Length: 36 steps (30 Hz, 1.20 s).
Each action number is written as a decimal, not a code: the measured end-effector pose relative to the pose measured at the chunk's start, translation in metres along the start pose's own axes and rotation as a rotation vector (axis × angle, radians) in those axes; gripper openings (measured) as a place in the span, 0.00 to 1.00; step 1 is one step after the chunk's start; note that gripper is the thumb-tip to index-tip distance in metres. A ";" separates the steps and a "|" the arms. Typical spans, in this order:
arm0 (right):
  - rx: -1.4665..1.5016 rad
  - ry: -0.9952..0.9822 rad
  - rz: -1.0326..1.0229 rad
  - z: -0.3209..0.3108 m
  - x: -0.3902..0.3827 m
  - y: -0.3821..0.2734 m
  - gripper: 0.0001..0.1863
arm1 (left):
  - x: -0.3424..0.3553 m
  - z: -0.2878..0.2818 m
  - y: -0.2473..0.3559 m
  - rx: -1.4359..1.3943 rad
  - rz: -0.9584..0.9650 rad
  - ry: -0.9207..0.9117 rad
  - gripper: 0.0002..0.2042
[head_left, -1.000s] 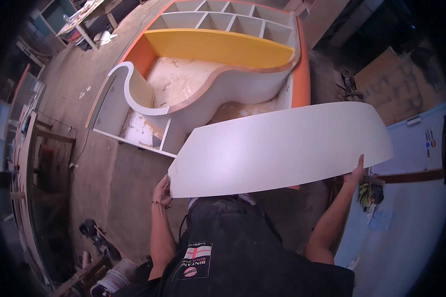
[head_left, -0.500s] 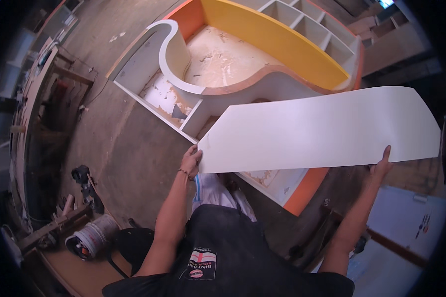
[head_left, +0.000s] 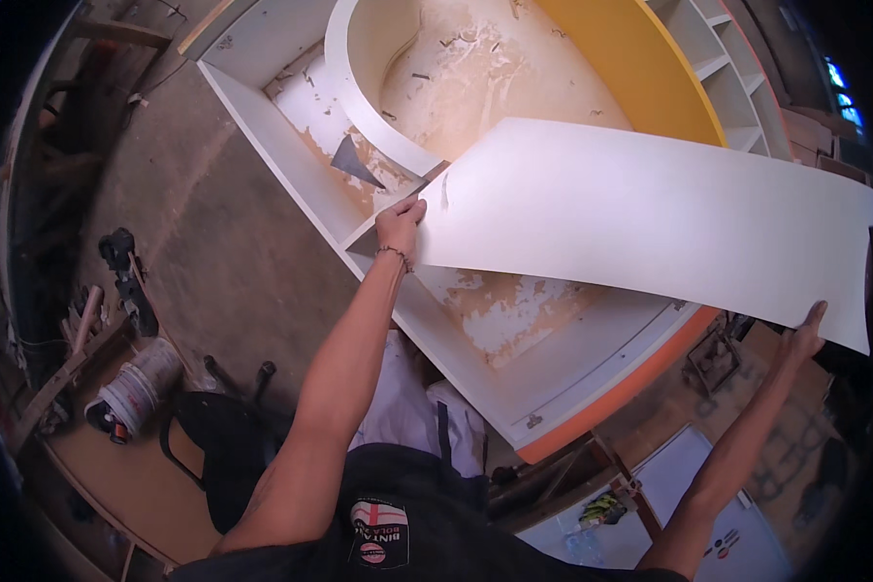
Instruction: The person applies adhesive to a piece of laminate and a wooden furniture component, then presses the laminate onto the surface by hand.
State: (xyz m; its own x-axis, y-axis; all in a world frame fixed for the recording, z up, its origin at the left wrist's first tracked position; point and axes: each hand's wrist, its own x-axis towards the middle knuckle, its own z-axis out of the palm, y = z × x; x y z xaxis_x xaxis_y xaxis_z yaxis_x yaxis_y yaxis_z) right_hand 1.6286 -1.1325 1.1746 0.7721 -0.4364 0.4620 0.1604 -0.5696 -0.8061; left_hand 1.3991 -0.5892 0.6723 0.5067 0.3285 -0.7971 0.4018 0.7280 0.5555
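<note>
A long white sheet (head_left: 640,204) with slanted corners stretches between my two hands, above a large wooden cabinet frame. My left hand (head_left: 401,228) grips its left end, fingers closed on the edge. At the near right edge my right hand (head_left: 807,330) pinches the sheet, the thumb lying on top. Beneath is the cabinet frame (head_left: 291,194), with white walls, a curved white divider (head_left: 344,58), a yellow inner panel (head_left: 640,58) and an orange outer side (head_left: 611,412). A grey triangular piece (head_left: 352,163) lies in its left compartment. The sheet hides part of the frame.
To the left on a brown board (head_left: 116,485) stands a spattered bucket (head_left: 145,383) holding tools, beside a black bag (head_left: 209,446). A dark power tool (head_left: 131,276) is farther off. White panels (head_left: 737,514) lie at the lower right, near a plastic bottle (head_left: 582,543).
The sheet and both hands have moved forward and right, farther over the frame. The frame now appears closer. Both hands keep their hold.
</note>
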 end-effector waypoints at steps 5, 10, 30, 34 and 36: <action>0.051 -0.062 0.056 0.036 0.030 0.023 0.22 | 0.008 0.013 0.015 0.106 -0.002 0.035 0.20; 0.011 -0.065 0.044 0.033 0.037 0.053 0.22 | 0.014 0.012 0.010 0.169 0.051 0.056 0.20; -0.146 0.101 0.146 -0.029 -0.031 0.073 0.27 | 0.016 0.022 0.008 0.298 0.102 0.137 0.19; -0.139 0.153 0.222 -0.023 -0.038 0.074 0.30 | 0.016 0.021 0.009 0.291 0.095 0.131 0.19; -0.139 0.147 0.212 -0.027 -0.037 0.079 0.31 | 0.018 0.021 0.009 0.293 0.094 0.120 0.19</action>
State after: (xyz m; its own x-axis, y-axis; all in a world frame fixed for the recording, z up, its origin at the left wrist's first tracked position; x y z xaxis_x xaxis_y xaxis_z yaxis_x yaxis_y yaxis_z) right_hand 1.5957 -1.1798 1.1040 0.6805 -0.6464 0.3451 -0.0886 -0.5401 -0.8369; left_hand 1.4279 -0.5891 0.6683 0.4653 0.4670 -0.7519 0.5691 0.4928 0.6582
